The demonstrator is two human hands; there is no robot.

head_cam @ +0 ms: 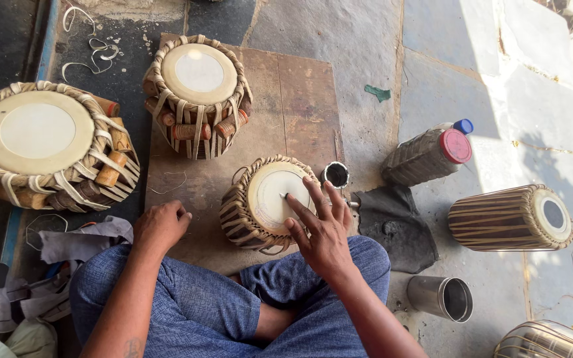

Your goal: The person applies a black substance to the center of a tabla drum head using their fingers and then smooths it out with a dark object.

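Observation:
I sit cross-legged in blue trousers with a small laced drum tilted against my knees on a wooden board. My right hand lies flat on the drum's pale skin, fingers spread, fingertips touching the head. My left hand rests on the board left of the drum, fingers curled, holding nothing that I can see.
Two more laced drums with wooden pegs stand at the left and at the back. A small round tin, black cloth, plastic jar, striped barrel drum and steel cup lie to the right.

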